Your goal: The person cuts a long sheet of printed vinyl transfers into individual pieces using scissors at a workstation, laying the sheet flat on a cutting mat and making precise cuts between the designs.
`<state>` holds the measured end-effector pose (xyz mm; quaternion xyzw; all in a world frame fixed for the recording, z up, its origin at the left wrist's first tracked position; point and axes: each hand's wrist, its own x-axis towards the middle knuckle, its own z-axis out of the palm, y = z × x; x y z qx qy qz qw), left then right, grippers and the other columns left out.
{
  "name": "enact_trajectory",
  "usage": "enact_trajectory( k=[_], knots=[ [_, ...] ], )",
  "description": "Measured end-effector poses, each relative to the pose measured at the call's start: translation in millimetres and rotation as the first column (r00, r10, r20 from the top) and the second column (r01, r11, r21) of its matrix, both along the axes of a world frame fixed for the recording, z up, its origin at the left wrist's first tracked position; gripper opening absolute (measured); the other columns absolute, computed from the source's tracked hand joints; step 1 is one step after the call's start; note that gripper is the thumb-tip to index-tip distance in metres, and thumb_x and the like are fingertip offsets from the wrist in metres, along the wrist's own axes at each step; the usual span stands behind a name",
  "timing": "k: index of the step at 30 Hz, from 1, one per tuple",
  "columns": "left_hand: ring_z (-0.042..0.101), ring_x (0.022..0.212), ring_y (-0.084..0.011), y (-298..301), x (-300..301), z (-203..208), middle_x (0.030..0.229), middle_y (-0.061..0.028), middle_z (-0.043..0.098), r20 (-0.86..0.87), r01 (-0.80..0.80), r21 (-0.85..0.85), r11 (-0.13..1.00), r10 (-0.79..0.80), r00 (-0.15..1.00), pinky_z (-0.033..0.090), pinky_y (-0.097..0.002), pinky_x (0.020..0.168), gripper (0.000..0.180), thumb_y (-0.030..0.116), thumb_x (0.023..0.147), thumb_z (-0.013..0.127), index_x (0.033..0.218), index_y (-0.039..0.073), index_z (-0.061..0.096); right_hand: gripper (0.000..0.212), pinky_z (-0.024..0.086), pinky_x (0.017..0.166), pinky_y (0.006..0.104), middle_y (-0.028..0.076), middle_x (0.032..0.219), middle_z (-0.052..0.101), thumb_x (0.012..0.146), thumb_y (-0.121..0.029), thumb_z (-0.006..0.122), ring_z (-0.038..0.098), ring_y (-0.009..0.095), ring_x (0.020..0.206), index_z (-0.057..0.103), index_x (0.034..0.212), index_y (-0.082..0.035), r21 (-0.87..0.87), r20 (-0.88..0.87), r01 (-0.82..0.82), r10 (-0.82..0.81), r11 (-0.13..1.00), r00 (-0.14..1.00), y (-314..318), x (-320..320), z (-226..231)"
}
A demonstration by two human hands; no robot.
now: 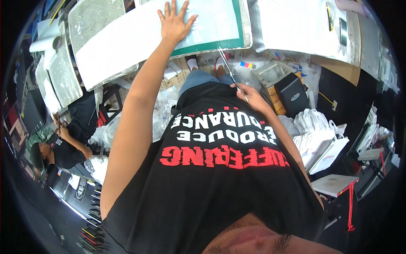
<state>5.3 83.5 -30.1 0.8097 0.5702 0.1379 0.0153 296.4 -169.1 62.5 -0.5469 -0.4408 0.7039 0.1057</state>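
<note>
My left hand (174, 26) lies flat with its fingers spread at the far middle. It presses on a pale, translucent sheet (213, 21), beside a long white sheet (122, 44). Beneath the translucent sheet, a green cutting mat (207, 45) shows along the near and right edges. Closer to my body, my right hand (250, 96) is closed around a long, slim silver tool (227, 64). Its narrow end points away from me, toward the mat's near edge, and appears split in two. The hand covers part of the tool, so its exact kind is unclear.
White material covers another table (304, 27) at the far right. Below it stand a black case (292, 94) and stacked white bags (323, 144). Another person (63, 146) is at the left, near a grey board (59, 80). Clear plastic (116, 133) lies low behind my left arm.
</note>
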Motion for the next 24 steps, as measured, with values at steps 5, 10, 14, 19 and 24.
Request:
enact_trajectory(
  k=[5, 10, 14, 19, 24],
  knots=[
    [0.016, 0.146, -0.0420, 0, 6, 23, 0.158, -0.0213, 0.022, 0.061, -0.010, -0.116, 0.993, 0.017, 0.998, 0.007, -0.0619, 0.117, 0.070, 0.061, 0.092, 0.044, 0.151, 0.024, 0.034, 0.059, 0.038, 0.061, 0.0237, -0.002, 0.069, 0.050, 0.099, -0.051, 0.052, 0.048, 0.008, 0.065, 0.056, 0.127, 0.000, -0.097, -0.172, 0.245, -0.259, 0.965, 0.951, -1, -24, -7],
    [0.017, 0.146, -0.0433, 1, 5, 31, 0.157, -0.0240, 0.022, 0.037, -0.060, -0.255, 0.965, 0.072, 0.997, 0.009, -0.0603, 0.117, 0.070, 0.053, 0.091, 0.052, 0.150, 0.018, 0.037, 0.069, 0.040, 0.060, 0.0238, 0.000, 0.066, 0.053, 0.098, -0.058, 0.046, 0.053, 0.010, 0.061, 0.056, 0.126, 0.004, -0.171, -0.134, 0.290, -0.314, 0.942, 0.940, 18, -48, -1],
    [0.016, 0.146, -0.0427, 2, 9, 34, 0.158, -0.0233, 0.021, 0.040, -0.061, -0.277, 0.959, 0.075, 0.996, 0.007, -0.0598, 0.118, 0.072, 0.055, 0.091, 0.052, 0.151, 0.018, 0.036, 0.070, 0.040, 0.058, 0.0240, 0.000, 0.066, 0.054, 0.098, -0.059, 0.046, 0.053, 0.009, 0.061, 0.057, 0.125, 0.004, -0.215, -0.107, 0.351, -0.379, 0.911, 0.919, 25, -59, 0],
    [0.016, 0.147, -0.0419, 6, 0, 38, 0.158, -0.0229, 0.022, 0.021, -0.088, -0.283, 0.955, 0.098, 0.995, 0.007, -0.0592, 0.118, 0.073, 0.055, 0.091, 0.051, 0.151, 0.018, 0.035, 0.077, 0.039, 0.057, 0.0247, 0.001, 0.065, 0.053, 0.094, -0.067, 0.043, 0.050, 0.009, 0.060, 0.060, 0.122, 0.002, -0.028, -0.045, 0.225, -0.226, 0.974, 0.973, 3, -44, 9],
    [0.016, 0.147, -0.0411, 2, 9, 37, 0.158, -0.0229, 0.021, 0.037, -0.065, -0.310, 0.948, 0.080, 0.996, 0.007, -0.0584, 0.118, 0.072, 0.056, 0.091, 0.051, 0.151, 0.018, 0.036, 0.099, 0.034, 0.056, 0.0229, 0.001, 0.064, 0.048, 0.087, -0.082, 0.024, 0.043, 0.010, 0.060, 0.059, 0.125, 0.003, -0.259, -0.125, 0.331, -0.371, 0.907, 0.920, 4, -35, 23]
  ],
)
